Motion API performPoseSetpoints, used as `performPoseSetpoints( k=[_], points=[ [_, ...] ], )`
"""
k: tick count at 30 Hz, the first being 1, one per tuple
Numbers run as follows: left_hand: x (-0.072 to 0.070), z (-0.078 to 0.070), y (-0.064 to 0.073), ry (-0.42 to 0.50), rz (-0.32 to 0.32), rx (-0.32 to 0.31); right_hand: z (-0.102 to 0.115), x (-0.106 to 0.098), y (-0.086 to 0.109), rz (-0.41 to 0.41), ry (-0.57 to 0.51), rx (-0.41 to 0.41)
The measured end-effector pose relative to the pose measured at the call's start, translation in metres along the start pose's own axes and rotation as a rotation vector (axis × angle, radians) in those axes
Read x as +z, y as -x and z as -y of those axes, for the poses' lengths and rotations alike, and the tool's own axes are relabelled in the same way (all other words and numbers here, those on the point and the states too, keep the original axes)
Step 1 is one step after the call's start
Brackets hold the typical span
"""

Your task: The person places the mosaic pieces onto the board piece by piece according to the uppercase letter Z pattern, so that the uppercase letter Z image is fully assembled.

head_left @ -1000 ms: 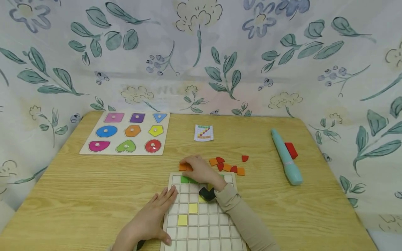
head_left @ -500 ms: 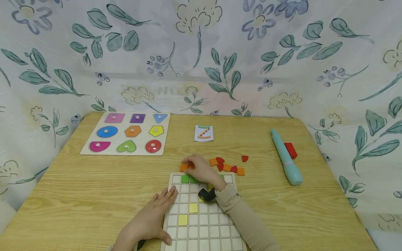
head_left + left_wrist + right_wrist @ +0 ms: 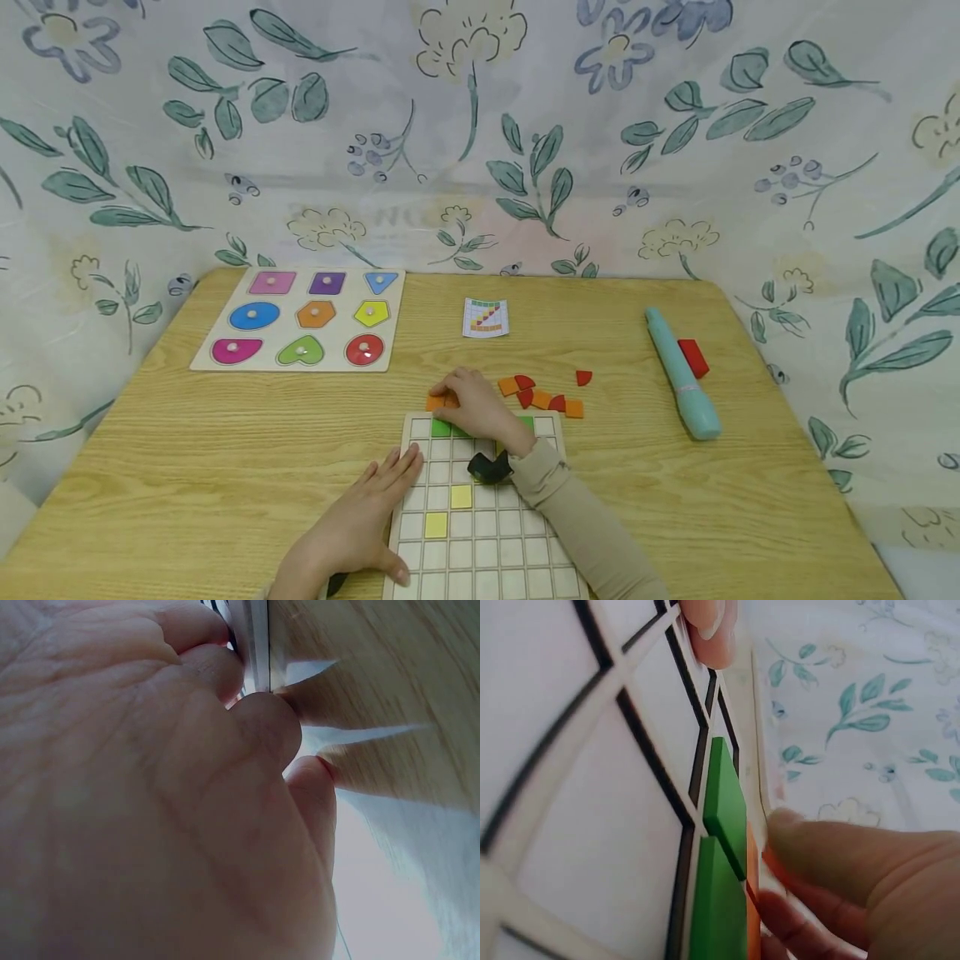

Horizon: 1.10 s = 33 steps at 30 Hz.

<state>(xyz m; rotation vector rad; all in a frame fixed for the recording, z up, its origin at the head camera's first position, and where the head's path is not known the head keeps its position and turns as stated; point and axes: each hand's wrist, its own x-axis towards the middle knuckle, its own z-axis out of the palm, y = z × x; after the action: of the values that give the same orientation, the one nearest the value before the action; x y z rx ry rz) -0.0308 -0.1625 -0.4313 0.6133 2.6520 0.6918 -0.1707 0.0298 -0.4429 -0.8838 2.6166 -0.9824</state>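
A wooden grid board lies at the table's front middle. My left hand rests along its left edge, fingers straight and spread, thumb on the lower squares. Past the board's far edge my right hand bends over orange square tiles, partly hidden by its fingers. In the right wrist view, the right hand has thumb and fingers pinching at an orange tile, beside green tiles in the board's far row. Yellow tiles sit diagonally on the board; the right wrist covers part of that line.
Several loose orange and red tiles lie beyond the board to the right. A small pattern card is at the back. A knobbed shape puzzle occupies the back left. At the right are a turquoise microphone-shaped object and a red block.
The orange tiles under my right fingers have turned and shifted slightly. My left hand stays in place on the board.
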Motion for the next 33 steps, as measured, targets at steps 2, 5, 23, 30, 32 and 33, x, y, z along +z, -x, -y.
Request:
performPoseSetpoints(
  k=[2,5,23,30,32,33],
  points=[
    [0.000,0.000,0.000,-0.003,-0.002,0.003,0.000,0.000,-0.001,-0.005,-0.058,0.015],
    [0.000,0.000,0.000,-0.001,-0.001,-0.001,0.000,0.000,-0.003,0.005,-0.128,0.037],
    [0.001,-0.002,0.001,-0.004,-0.003,-0.007,-0.006,-0.009,0.007,-0.081,-0.313,0.144],
    [-0.001,-0.002,0.002,0.013,0.005,-0.003,-0.005,-0.015,0.030,0.077,-0.432,0.138],
    [-0.001,-0.001,0.002,0.010,0.005,-0.002,0.000,-0.015,0.037,0.149,-0.481,0.138],
    [-0.002,-0.001,0.002,0.011,0.004,-0.002,0.004,-0.016,0.041,0.183,-0.493,0.137]
  ],
)
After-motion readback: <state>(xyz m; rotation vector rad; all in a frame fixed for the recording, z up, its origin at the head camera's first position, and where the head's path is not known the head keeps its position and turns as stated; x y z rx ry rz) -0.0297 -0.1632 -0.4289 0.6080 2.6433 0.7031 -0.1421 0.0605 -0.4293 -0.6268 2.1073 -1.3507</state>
